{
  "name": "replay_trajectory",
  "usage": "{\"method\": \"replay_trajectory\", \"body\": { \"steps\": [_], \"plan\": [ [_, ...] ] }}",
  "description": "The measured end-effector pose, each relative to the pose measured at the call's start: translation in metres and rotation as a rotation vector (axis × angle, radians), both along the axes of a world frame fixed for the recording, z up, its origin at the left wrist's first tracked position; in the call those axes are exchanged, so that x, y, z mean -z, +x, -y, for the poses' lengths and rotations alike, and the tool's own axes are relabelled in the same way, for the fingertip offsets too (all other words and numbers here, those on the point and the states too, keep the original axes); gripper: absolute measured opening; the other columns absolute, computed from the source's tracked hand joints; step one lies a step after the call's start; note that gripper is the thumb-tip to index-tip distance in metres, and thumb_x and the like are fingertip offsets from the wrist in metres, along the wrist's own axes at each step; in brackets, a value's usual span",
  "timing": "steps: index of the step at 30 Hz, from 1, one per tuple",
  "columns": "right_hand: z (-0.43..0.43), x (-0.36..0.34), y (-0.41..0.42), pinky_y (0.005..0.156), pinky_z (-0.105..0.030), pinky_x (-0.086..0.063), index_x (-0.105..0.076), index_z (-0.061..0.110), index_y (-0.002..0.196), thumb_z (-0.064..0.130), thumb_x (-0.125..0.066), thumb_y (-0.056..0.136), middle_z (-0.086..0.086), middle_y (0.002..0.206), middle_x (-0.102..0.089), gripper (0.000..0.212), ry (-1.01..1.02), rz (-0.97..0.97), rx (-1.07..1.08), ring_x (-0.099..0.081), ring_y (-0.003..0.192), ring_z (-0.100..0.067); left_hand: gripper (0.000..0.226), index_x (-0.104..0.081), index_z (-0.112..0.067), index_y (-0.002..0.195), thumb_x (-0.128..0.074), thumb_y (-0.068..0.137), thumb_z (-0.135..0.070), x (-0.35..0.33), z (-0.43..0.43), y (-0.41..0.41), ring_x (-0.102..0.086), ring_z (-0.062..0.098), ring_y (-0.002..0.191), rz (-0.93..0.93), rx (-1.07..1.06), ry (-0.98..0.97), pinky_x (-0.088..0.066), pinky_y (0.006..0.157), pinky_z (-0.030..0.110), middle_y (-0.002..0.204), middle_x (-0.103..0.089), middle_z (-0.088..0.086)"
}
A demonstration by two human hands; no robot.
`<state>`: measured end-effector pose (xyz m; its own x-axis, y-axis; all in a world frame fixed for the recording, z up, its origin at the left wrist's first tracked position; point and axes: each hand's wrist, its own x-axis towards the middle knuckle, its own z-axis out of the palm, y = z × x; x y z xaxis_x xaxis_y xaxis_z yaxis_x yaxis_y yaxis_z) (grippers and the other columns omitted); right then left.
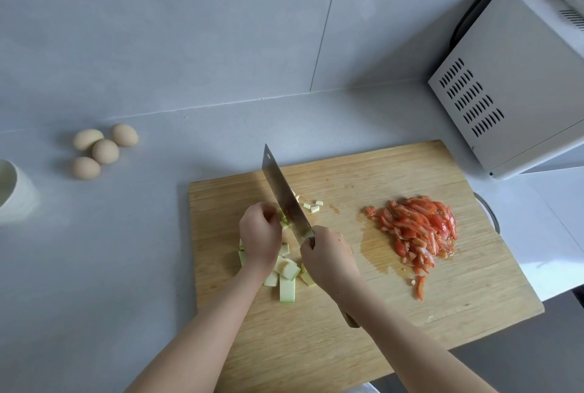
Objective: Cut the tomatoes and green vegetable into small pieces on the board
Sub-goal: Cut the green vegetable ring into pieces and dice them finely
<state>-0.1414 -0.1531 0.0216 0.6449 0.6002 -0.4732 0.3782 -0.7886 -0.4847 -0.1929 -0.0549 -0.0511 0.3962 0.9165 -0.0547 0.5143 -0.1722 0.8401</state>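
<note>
Two forearms [202, 329] are seen reaching up from the bottom edge over a wooden cutting board [379, 345] at centre frame. A cleaver [284, 199] is gripped at its handle by the right hand [328, 255], fist closed. The green vegetable strips [287, 282] are held down under the curled fingers of the left hand [260, 231]. Sliced tomatoes [420, 231] are heaped at right, already cut. With knuckles set just beside the blade, a fingertip could be nicked if the strips slip.

A pale grey counter [94, 250] meets a grey tiled wall [189, 29], with a white microwave [505, 92] at right.
</note>
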Motion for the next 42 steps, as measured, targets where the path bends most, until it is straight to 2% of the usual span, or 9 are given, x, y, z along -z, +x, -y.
{"method": "replay_trajectory", "body": {
  "steps": [9,14,20,24,29,32,38,40,42],
  "plan": [
    [-0.011,0.007,0.002,0.045,-0.023,-0.028,-0.040,0.018,0.065,0.012,-0.037,0.090,0.003,0.060,-0.042,0.026,-0.024,-0.014,-0.007,-0.036,0.051,-0.013,0.018,-0.069,-0.004,0.070,-0.057,0.077,0.007,0.001,-0.003,0.001,-0.058,0.016,0.068,-0.041,0.047,0.046,-0.041,0.061,0.024,0.070,-0.066,0.004],
    [-0.004,0.006,0.009,0.046,-0.026,-0.037,-0.041,0.017,0.061,0.010,-0.041,0.087,0.004,0.052,-0.040,0.027,0.107,-0.154,0.110,-0.036,0.045,-0.013,0.009,-0.064,-0.005,0.073,-0.062,0.082,-0.006,0.000,0.000,0.002,-0.053,0.015,0.068,-0.100,0.115,0.022,-0.031,0.055,0.012,0.073,-0.060,0.004],
    [0.016,-0.018,0.017,0.039,-0.023,-0.039,-0.042,0.010,0.065,0.013,-0.041,0.088,-0.001,0.052,-0.040,0.023,0.170,-0.292,0.171,-0.038,0.043,-0.015,0.020,-0.062,-0.007,0.078,-0.053,0.080,0.011,0.007,0.003,0.009,-0.055,0.015,0.071,-0.055,0.138,0.070,-0.041,0.062,0.020,0.076,-0.061,0.003],
    [0.026,-0.025,0.025,0.035,-0.020,-0.038,-0.044,0.010,0.064,0.007,-0.041,0.086,-0.002,0.053,-0.045,0.022,0.151,-0.240,0.145,-0.041,0.038,-0.011,0.019,-0.066,-0.006,0.084,-0.052,0.081,0.007,0.007,-0.005,0.015,-0.058,0.018,0.079,-0.051,0.129,0.048,-0.037,0.063,0.012,0.085,-0.065,0.007],
    [0.026,-0.024,0.030,0.037,-0.021,-0.039,-0.044,0.011,0.064,0.006,-0.040,0.083,-0.004,0.054,-0.046,0.021,0.142,-0.230,0.169,-0.043,0.038,-0.013,0.009,-0.065,-0.007,0.087,-0.060,0.083,-0.002,0.001,0.008,0.016,-0.056,0.019,0.077,0.004,0.230,0.121,-0.049,0.068,0.031,0.087,-0.059,0.005],
    [0.027,-0.023,0.030,0.038,-0.022,-0.039,-0.045,0.011,0.064,0.007,-0.041,0.083,-0.004,0.054,-0.047,0.020,0.152,-0.219,0.157,-0.043,0.039,-0.014,0.019,-0.064,-0.010,0.080,-0.054,0.082,0.005,0.005,0.004,0.018,-0.054,0.015,0.077,-0.028,0.209,0.092,-0.044,0.070,0.023,0.085,-0.059,0.004],
    [0.044,-0.024,0.040,0.044,-0.025,-0.031,-0.047,0.013,0.061,0.013,-0.052,0.084,0.001,0.053,-0.044,0.024,0.151,0.065,0.021,-0.037,0.044,-0.014,0.007,-0.067,-0.006,0.086,-0.060,0.085,-0.005,-0.014,-0.026,0.007,-0.059,0.019,0.082,0.012,0.061,0.003,-0.042,0.071,0.024,0.087,-0.064,0.005],
    [0.052,-0.028,0.046,0.044,-0.018,-0.033,-0.064,0.018,0.078,0.018,-0.059,0.083,0.009,0.059,-0.052,0.007,0.145,0.156,-0.031,-0.045,0.046,-0.007,0.009,-0.067,-0.005,0.090,-0.059,0.086,-0.007,-0.021,-0.042,-0.003,-0.060,0.021,0.084,0.029,-0.055,-0.028,-0.042,0.073,0.025,0.090,-0.066,0.008],
    [0.059,-0.029,0.047,0.048,-0.020,-0.044,-0.066,0.020,0.094,0.022,-0.064,0.081,0.010,0.068,-0.061,0.014,0.106,0.232,-0.085,-0.058,0.055,-0.009,0.010,-0.067,-0.004,0.089,-0.058,0.086,-0.009,-0.030,-0.057,-0.011,-0.061,0.023,0.085,0.045,-0.186,0.002,-0.041,0.075,0.025,0.091,-0.068,0.011]
  ]
}}
